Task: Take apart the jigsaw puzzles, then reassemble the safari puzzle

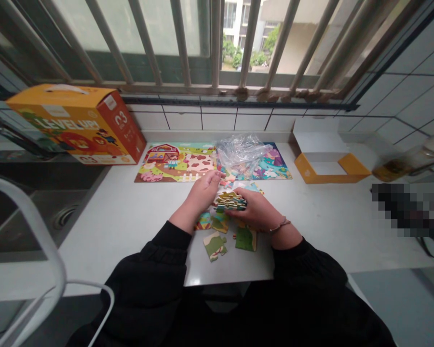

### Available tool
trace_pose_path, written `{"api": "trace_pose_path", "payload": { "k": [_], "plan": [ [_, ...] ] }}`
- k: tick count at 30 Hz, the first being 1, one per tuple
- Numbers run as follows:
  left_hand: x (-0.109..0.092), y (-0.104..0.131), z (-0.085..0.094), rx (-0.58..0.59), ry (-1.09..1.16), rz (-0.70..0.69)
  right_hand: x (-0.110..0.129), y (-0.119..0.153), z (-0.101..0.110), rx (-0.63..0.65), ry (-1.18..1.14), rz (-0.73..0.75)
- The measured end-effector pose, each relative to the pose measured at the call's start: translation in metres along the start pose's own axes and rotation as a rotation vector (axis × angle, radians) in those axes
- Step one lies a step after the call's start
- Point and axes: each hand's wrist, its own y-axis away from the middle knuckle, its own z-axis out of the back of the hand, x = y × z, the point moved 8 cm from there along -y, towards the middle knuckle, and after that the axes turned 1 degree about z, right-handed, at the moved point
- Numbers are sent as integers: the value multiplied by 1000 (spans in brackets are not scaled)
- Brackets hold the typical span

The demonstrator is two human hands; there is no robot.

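My right hand (255,207) is wrapped round a stack of puzzle pieces (231,201), their edges facing up. Just left of the stack, my left hand (207,190) has its fingers pressed together; what they hold, if anything, is too small to tell. Loose puzzle pieces lie under and around both hands. Two of them, a green and cream piece (214,246) and a green piece (246,239), lie nearer to me. Beyond the hands are a farm picture with a cow (181,163) and a blue and purple picture (277,166), with crumpled clear plastic (242,152) over part of them.
An orange box (83,125) stands at the back left beside a sink (43,212). At the back right sits an open orange and white box (332,168), with a glass container (408,159) further right. A white cable (54,250) hangs at the near left. Window bars rise behind.
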Motion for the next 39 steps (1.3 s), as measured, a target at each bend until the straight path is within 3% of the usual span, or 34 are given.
{"api": "trace_pose_path", "payload": {
  "k": [5, 9, 13, 17, 22, 32, 39],
  "plan": [
    [-7, -11, -25, 137, -298, -197, 3, 9, 0, 172, -61, 26],
    [-9, -4, -30, 197, -442, -272, 8, 10, 0, 173, -99, 25],
    [-4, 4, -19, 206, -507, -218, 9, 9, 0, 169, -104, 22],
    [-1, 6, -9, 114, -601, -99, 7, 8, -2, 186, -91, 21],
    [5, 2, -15, 114, -690, 25, 5, 8, -4, 184, -96, 35],
    [10, -11, -29, 150, -491, -45, 3, 6, -5, 164, -110, 60],
    [4, -14, -41, 121, -584, -66, 5, 6, -5, 147, -126, 89]
  ]
}}
